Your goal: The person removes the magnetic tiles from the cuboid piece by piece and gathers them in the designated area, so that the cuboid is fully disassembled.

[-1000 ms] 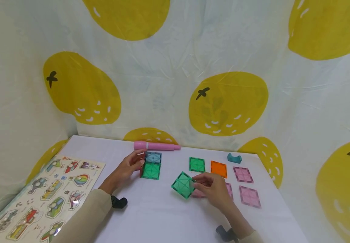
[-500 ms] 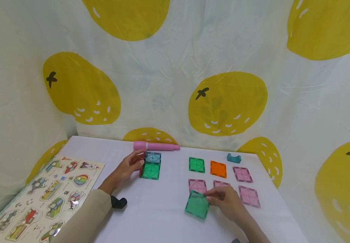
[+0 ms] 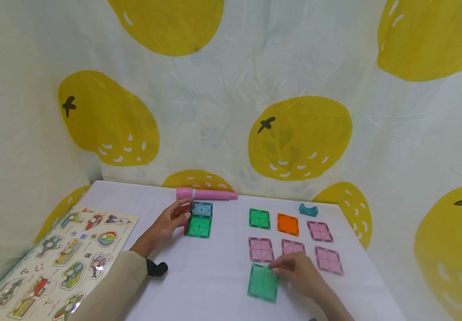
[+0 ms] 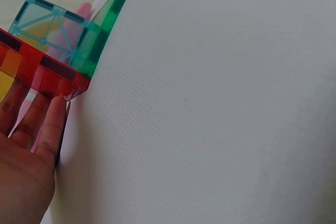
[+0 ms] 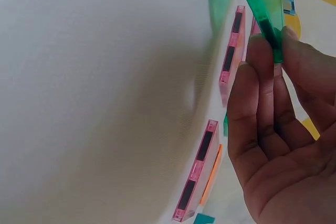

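Note:
At the left centre of the table, a green magnetic tile (image 3: 198, 227) lies flat, with a blue tile (image 3: 202, 209) upright at its back and a red tile (image 4: 47, 66) upright along its left side. My left hand (image 3: 170, 220) holds the red tile, fingers against its outer face and thumb near its edge. Nearer the front, my right hand (image 3: 300, 274) pinches another green tile (image 3: 263, 283) by its corner. The right wrist view shows thumb and fingertips on either side of this green tile (image 5: 257, 6), which is tilted close over the tabletop.
To the right lie a flat green tile (image 3: 259, 219), an orange tile (image 3: 288, 224), several pink tiles (image 3: 320, 231) and a teal notched block (image 3: 308, 209). A pink stick-shaped object (image 3: 210, 194) lies at the back. A picture puzzle board (image 3: 60, 258) covers the left side.
My right hand has brought the green tile nearer the front edge and slightly right, turning it square and uncovering the pink tiles behind. My left hand stays at the red tile.

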### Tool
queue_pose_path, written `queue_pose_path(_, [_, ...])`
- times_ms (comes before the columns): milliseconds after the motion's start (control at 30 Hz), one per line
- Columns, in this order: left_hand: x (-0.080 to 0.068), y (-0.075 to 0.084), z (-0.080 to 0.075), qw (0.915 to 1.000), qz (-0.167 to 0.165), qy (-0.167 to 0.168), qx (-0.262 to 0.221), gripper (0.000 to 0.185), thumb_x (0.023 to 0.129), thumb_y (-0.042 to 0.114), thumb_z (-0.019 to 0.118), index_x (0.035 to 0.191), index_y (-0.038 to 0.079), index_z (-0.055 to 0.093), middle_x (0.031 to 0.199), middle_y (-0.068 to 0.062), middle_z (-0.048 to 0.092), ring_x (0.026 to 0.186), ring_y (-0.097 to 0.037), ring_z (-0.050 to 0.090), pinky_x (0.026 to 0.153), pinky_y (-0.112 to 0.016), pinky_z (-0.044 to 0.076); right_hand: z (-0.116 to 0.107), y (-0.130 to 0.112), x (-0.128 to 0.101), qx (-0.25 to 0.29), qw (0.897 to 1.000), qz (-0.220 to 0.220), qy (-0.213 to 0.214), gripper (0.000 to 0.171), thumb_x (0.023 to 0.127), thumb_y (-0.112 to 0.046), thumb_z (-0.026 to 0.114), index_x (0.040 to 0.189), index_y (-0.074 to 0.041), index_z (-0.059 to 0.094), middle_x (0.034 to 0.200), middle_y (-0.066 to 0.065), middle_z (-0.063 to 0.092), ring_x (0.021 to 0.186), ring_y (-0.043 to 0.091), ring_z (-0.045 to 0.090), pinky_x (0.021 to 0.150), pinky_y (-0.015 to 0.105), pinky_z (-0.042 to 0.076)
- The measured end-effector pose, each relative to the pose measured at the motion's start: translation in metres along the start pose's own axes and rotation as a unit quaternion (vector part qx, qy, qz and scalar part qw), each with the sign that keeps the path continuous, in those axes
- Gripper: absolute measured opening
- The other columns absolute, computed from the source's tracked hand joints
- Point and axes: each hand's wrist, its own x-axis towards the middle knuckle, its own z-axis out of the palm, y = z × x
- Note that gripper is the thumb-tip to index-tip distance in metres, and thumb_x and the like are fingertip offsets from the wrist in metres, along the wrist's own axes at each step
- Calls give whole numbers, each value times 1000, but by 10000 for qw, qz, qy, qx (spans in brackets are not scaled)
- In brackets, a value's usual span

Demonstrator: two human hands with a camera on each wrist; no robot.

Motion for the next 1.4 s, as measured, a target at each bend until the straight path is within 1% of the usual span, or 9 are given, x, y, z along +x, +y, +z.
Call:
queue_pose_path(267, [0,-2,-1,10000,-12,7,-21,56,111,27,59,161,38,39,172,-1,37,160,-33,34,127,-57,37,5,-6,-1,-329,9994,14,135,13,94,-21,82,105,-26,84,103,-8,80,90,12,66,91,36,64])
queue_pose_path(400, [1,-3,-1,10000,-7,36,-7,55,111,27,59,161,38,39,171,-1,38,160,-33,35,127,-57,37,9,-7,2,-369,9992,22,176,12,93,-18,82,103,-25,85,101,-8,79,86,15,63,80,31,61])
queue_pose_path(500, [2,-4,-1,10000,-6,48,16,54,111,27,59,160,39,40,171,-2,40,160,-32,35,127,-57,38,11,-7,3,-456,9986,89,261,13,93,-15,82,101,-24,85,98,-7,78,82,16,59,70,26,55])
queue_pose_path(633, [1,-5,-2,10000,-6,41,32,54,111,26,59,160,39,40,171,-2,40,160,-33,35,127,-57,38,12,-10,5,-655,9966,90,502,14,92,-14,83,99,-26,84,95,-9,76,81,15,59,69,22,53])
queue_pose_path(800, [0,-3,-3,10000,4,54,-62,55,111,25,59,161,37,39,171,-2,38,160,-33,35,127,-57,38,13,-24,14,-561,9949,-408,726,13,91,-16,84,101,-25,83,93,-11,76,80,13,60,71,17,53])
queue_pose_path(1000, [0,-3,-3,9999,-9,111,-76,55,111,25,59,161,37,40,171,-2,40,159,-32,36,127,-56,39,22,-57,33,-208,9931,-907,720,15,93,-17,83,107,-22,83,99,-10,77,84,12,65,75,16,58])
queue_pose_path(1167, [0,-5,-2,10000,62,33,-57,57,111,24,58,164,34,36,172,-5,37,160,-35,34,127,-57,38,33,-86,53,73,9892,-1256,752,16,96,-19,81,111,-23,82,102,-10,77,91,12,68,81,21,62])
queue_pose_path(1267, [1,-4,-1,10000,46,7,-72,58,111,25,58,165,33,36,172,-4,38,160,-34,34,127,-57,38,39,-102,64,165,9847,-1483,900,17,95,-21,82,112,-26,81,103,-10,76,95,13,69,85,26,64])
queue_pose_path(1400, [0,-3,0,10000,40,55,-62,58,111,25,58,164,33,36,171,-3,40,160,-32,36,126,-56,39,47,-121,82,149,9764,-1842,1114,19,95,-22,83,113,-25,81,106,-7,78,98,14,70,91,36,65])
